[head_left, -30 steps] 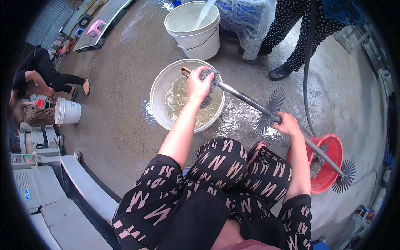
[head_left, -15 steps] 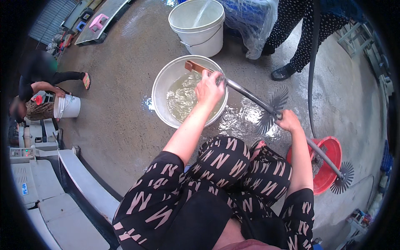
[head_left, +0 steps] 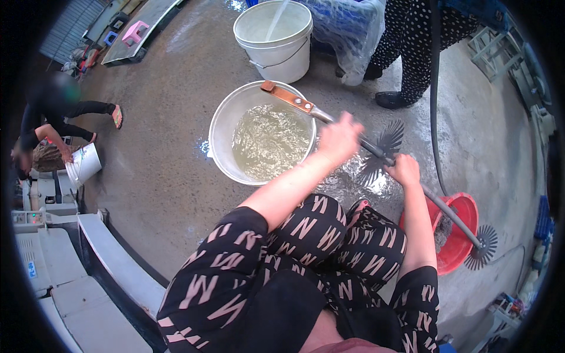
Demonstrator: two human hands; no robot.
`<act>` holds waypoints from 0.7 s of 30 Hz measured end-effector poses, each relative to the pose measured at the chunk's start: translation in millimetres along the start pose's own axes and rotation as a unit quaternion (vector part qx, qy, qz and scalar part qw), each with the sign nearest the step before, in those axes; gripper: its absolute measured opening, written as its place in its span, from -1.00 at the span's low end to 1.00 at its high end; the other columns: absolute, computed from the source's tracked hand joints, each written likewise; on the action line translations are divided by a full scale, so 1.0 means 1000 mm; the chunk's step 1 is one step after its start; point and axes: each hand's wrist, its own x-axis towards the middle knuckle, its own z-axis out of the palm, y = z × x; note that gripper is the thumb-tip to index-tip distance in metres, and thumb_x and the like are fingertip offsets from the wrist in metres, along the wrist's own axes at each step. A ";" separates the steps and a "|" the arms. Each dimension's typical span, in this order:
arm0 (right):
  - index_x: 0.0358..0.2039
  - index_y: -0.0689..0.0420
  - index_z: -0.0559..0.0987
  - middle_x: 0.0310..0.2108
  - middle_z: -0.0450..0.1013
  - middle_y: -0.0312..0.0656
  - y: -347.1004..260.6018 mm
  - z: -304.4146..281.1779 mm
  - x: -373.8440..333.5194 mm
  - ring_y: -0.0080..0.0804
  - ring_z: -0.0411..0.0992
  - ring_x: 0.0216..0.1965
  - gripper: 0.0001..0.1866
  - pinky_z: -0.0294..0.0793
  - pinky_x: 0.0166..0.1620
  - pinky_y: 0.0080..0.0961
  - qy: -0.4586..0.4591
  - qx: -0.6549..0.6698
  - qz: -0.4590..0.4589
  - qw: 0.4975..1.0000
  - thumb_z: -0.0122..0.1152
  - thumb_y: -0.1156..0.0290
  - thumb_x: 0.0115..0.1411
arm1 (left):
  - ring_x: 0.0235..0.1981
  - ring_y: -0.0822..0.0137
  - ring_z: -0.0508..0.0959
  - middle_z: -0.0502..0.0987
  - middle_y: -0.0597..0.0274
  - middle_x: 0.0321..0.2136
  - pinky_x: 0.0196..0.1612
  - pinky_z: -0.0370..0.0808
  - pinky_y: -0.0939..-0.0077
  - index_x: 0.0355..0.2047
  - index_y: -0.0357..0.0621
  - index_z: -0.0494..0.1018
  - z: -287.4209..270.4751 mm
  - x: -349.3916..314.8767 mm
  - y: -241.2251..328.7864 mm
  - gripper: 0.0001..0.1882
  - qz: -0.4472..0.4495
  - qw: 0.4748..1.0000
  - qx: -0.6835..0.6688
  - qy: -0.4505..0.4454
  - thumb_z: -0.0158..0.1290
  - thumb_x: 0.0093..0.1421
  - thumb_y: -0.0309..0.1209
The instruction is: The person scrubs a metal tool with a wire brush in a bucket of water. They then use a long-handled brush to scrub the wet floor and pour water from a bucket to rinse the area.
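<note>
A long grey metal rod (head_left: pixel 372 147) slants across in front of me, with a copper-coloured flat end piece (head_left: pixel 288 97) bolted on. Two dark, fan-like slotted discs sit on it, one disc (head_left: pixel 382 154) at mid-length and another disc (head_left: pixel 482 248) at the lower right end. My left hand (head_left: pixel 340 140) is closed around the rod below the copper piece, its fingers blurred by motion. Further down, by the middle disc, my right hand (head_left: pixel 405 169) grips the rod. Under the copper end stands a wide whitish tub (head_left: pixel 220 154) holding rippling water.
Behind the tub, a white bucket (head_left: pixel 291 62) takes in a stream of water. A red basin (head_left: pixel 465 229) with grey material lies under the rod's lower end. A dark hose (head_left: pixel 435 100) hangs near a person in dotted trousers (head_left: pixel 415 53). Far left, another person handles a white bucket (head_left: pixel 85 165).
My left hand has slid down the rod toward my right hand, baring the bolted copper piece. At far left, the other person's bucket has tipped and moved lower.
</note>
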 end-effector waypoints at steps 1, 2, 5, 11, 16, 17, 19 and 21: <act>-0.41 0.04 0.64 -0.48 0.54 0.01 0.001 0.001 0.002 -0.04 0.53 -0.34 -0.68 0.51 -0.21 -0.16 0.001 0.010 0.004 1.000 0.26 0.11 -0.13 | -0.28 0.01 0.58 0.37 0.07 -0.19 -0.29 0.56 0.13 -0.24 0.12 0.51 0.006 0.000 0.006 -0.72 0.043 0.999 -0.010 -0.007 0.18 -0.03 -0.30; -0.40 0.04 0.64 -0.47 0.54 0.01 0.003 0.001 0.002 -0.04 0.53 -0.33 -0.68 0.51 -0.20 -0.17 -0.004 0.018 0.005 1.000 0.25 0.11 -0.13 | -0.30 0.03 0.58 0.37 0.08 -0.19 -0.29 0.56 0.13 -0.23 0.13 0.51 0.010 -0.002 0.011 -0.72 0.086 0.996 -0.026 -0.016 0.18 -0.02 -0.30; -0.39 0.04 0.64 -0.45 0.54 0.02 0.009 0.001 0.002 -0.03 0.53 -0.32 -0.67 0.51 -0.18 -0.17 -0.020 0.031 0.005 0.999 0.23 0.13 -0.14 | -0.31 0.05 0.58 0.39 0.12 -0.18 -0.28 0.55 0.13 -0.23 0.17 0.51 -0.002 0.000 -0.019 -0.71 -0.011 0.997 -0.027 0.067 0.19 -0.02 -0.30; -0.39 0.05 0.63 -0.45 0.54 0.01 -0.002 -0.009 0.003 -0.04 0.53 -0.30 -0.68 0.51 -0.16 -0.16 -0.031 0.019 -0.001 0.999 0.19 0.14 -0.13 | -0.28 -0.04 0.56 0.36 0.08 -0.16 -0.25 0.54 0.10 -0.22 0.15 0.50 0.000 -0.001 -0.010 -0.70 -0.065 0.995 -0.036 0.063 0.20 -0.02 -0.33; -0.40 0.04 0.63 -0.42 0.55 -0.01 -0.001 -0.009 0.002 -0.04 0.52 -0.28 -0.70 0.50 -0.13 -0.17 -0.045 0.037 0.010 0.998 0.20 0.17 -0.12 | -0.27 0.01 0.57 0.38 0.14 -0.15 -0.25 0.53 0.11 -0.24 0.25 0.50 -0.006 0.002 -0.019 -0.71 -0.027 0.998 -0.042 0.043 0.23 -0.02 -0.29; -0.39 0.04 0.63 -0.40 0.55 -0.01 -0.002 -0.009 0.002 -0.04 0.52 -0.27 -0.70 0.50 -0.13 -0.17 -0.048 0.041 0.014 0.998 0.20 0.17 -0.12 | -0.27 0.02 0.57 0.39 0.15 -0.16 -0.25 0.53 0.12 -0.24 0.26 0.50 -0.008 0.002 -0.024 -0.71 -0.038 0.997 -0.041 0.053 0.23 -0.02 -0.29; -0.38 0.03 0.64 -0.38 0.55 0.00 -0.004 -0.012 0.001 -0.05 0.52 -0.26 -0.71 0.49 -0.12 -0.17 -0.053 0.049 0.022 0.997 0.21 0.17 -0.12 | -0.28 0.04 0.57 0.40 0.16 -0.17 -0.27 0.53 0.15 -0.24 0.26 0.50 -0.004 0.000 -0.032 -0.70 -0.062 0.993 -0.049 0.093 0.24 -0.03 -0.30; -0.36 0.02 0.64 -0.37 0.55 -0.01 -0.002 -0.011 0.004 -0.05 0.52 -0.26 -0.69 0.49 -0.12 -0.17 -0.059 0.046 0.020 0.997 0.22 0.17 -0.12 | -0.27 0.05 0.57 0.39 0.17 -0.17 -0.27 0.53 0.15 -0.25 0.25 0.50 -0.002 0.000 -0.027 -0.70 -0.069 0.992 -0.049 0.094 0.24 -0.04 -0.31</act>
